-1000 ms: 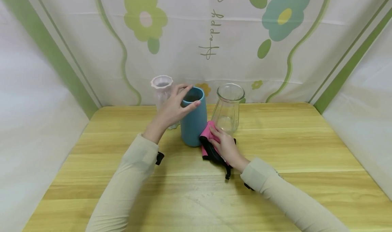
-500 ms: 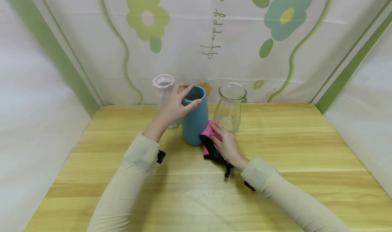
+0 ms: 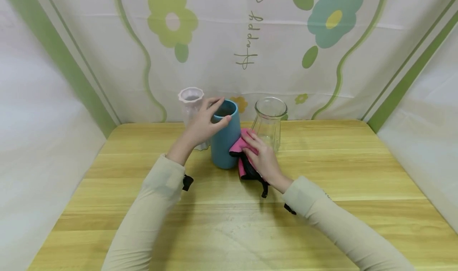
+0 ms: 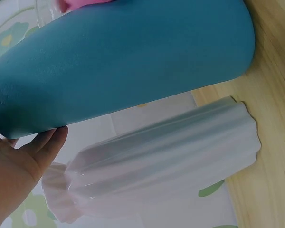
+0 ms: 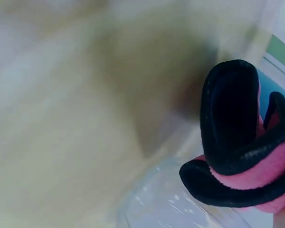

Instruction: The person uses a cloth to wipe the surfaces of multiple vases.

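A tall blue vase (image 3: 225, 143) stands upright on the wooden table. My left hand (image 3: 200, 123) holds it near the rim, thumb on the near side and fingers on the far side. In the left wrist view, fingertips touch the top end of the blue vase (image 4: 123, 66). My right hand (image 3: 264, 159) grips a folded pink cloth with black edging (image 3: 237, 145) and presses it against the vase's right side. Close up in the right wrist view, the cloth (image 5: 247, 175) shows thick black borders around its folds.
A pale pink fluted vase (image 3: 191, 98) stands behind my left hand, close to the blue one. Just behind the cloth and to its right is a clear glass vase (image 3: 273, 125). A printed curtain (image 3: 214, 36) hangs along the back edge of the wooden table (image 3: 340, 163).
The right hand and pink cloth have moved slightly up the blue vase's side, away from the table's front. The left hand keeps its hold on the rim.
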`<state>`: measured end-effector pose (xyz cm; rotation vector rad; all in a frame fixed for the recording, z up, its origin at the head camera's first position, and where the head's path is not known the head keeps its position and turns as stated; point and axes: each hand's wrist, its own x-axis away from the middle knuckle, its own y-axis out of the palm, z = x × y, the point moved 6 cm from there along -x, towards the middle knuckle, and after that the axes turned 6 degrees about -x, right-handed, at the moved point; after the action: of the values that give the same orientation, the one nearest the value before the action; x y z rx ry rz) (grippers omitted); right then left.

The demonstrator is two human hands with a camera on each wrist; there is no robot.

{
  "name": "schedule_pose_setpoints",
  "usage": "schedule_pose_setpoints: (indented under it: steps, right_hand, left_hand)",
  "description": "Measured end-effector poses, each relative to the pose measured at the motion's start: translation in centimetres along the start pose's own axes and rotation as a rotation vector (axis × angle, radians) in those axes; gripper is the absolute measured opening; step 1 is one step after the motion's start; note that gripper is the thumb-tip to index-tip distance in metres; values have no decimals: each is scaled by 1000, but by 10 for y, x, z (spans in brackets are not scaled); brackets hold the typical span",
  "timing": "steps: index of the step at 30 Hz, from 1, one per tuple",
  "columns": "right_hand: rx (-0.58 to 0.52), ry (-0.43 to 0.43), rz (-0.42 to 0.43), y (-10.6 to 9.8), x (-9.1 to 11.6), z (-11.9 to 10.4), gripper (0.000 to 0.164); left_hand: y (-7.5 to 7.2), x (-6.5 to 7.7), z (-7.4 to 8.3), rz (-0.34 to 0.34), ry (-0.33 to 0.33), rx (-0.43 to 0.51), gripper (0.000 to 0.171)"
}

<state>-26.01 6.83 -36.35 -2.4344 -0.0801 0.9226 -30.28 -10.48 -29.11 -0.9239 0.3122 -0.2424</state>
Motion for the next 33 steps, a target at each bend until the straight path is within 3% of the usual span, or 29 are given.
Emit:
schedule_pose_setpoints:
  steps: [6,13,21,29,33]
  right_hand:
    - [-6,-60,84,-13,-17,-15,40]
    - [-70,-16,135,-26,-37,-29,45]
    - [-55,88,-39,-16,-36,-22,56]
    - [-26,142,-108,-3,-18,0,54]
    - [2,165,-151,4,-9,12,53]
  left_hand:
    - [0,1,0,11,10,20,70]
    - [1,-1,1,14,19,18,69]
    - [1,-5,2,0,35,56,69]
    - [2,-4,3,11,69,60,68]
    - [4,-5,3,15,54,48,70]
